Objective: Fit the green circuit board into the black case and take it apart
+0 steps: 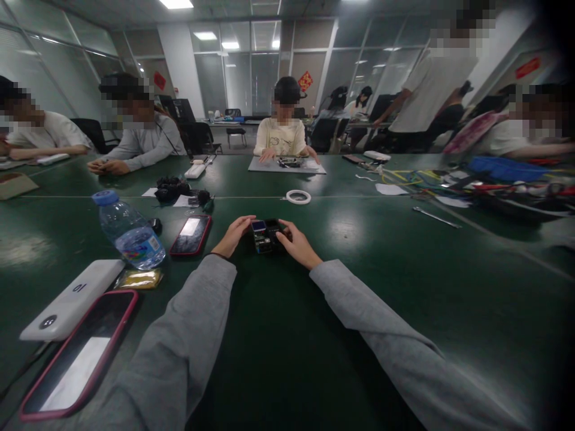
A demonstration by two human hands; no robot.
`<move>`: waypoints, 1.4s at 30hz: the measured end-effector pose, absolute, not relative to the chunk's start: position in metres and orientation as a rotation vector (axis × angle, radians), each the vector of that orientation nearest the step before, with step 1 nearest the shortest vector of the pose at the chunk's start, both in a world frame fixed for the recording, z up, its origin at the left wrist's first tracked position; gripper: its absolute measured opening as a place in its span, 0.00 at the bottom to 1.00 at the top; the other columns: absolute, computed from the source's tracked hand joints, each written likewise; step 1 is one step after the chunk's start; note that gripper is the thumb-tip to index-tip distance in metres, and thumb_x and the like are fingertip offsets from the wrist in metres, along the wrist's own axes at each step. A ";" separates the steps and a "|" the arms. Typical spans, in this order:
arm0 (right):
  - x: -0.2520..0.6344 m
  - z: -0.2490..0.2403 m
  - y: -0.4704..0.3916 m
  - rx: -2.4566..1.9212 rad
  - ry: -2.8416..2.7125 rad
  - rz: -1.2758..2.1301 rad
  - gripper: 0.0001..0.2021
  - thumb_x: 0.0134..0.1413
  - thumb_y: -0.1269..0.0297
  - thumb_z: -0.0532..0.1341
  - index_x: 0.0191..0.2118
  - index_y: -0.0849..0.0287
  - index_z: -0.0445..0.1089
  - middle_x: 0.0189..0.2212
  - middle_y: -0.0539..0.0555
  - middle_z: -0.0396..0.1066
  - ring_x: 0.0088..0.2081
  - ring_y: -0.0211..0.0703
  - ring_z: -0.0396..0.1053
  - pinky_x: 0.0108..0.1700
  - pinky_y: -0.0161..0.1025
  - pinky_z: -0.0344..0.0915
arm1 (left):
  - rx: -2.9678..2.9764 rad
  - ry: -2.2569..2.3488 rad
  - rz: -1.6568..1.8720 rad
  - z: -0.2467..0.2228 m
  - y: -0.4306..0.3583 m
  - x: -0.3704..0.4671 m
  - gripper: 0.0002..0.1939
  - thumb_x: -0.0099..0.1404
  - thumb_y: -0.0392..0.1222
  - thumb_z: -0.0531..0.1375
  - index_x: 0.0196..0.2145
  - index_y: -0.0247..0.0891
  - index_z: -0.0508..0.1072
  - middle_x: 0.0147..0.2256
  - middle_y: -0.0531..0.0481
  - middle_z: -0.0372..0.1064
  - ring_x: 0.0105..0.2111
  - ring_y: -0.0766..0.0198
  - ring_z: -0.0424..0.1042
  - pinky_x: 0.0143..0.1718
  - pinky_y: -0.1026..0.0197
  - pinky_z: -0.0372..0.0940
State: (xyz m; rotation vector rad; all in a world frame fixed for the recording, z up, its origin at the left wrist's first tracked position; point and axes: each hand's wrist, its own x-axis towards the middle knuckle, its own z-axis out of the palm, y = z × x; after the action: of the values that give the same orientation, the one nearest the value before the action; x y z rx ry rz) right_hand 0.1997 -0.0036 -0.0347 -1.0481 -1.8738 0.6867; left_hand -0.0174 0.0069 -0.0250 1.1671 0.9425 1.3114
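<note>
A small dark electronic device (262,237) with a little lit screen and an exposed circuit part lies at the middle of the green table (269,335). On its left side is my left hand (234,236), fingers curved with the tips at the device's upper left edge. My right hand (296,242) closes round a black part (274,229) on the right side of the device, thumb on top. Whether the black part is joined to the device cannot be made out. A phone with a red case (191,235) lies left of my left hand.
Left: a water bottle (135,236), yellow packet (140,279), white power bank (74,299) and larger phone (83,353). Ahead: a white tape ring (299,197) and black cables (173,189). Right: a metal tool (436,217) and tangled wires (485,185). Several people are around the table.
</note>
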 end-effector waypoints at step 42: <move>0.193 -0.023 -0.029 -1.005 -2.223 0.101 0.23 0.64 0.54 0.51 0.60 0.57 0.56 0.59 0.59 0.54 0.60 0.49 0.53 0.60 0.51 0.56 | 1.358 1.107 1.340 -0.026 0.001 -0.012 0.15 0.62 0.46 0.55 0.41 0.37 0.75 0.42 0.45 0.73 0.46 0.57 0.68 0.52 0.54 0.60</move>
State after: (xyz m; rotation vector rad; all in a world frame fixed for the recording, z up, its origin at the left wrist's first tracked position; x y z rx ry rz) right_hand 0.1934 -0.0285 -0.0234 -1.0051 -2.2226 0.1014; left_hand -0.0124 0.0014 -0.0256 1.3575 1.1070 1.3398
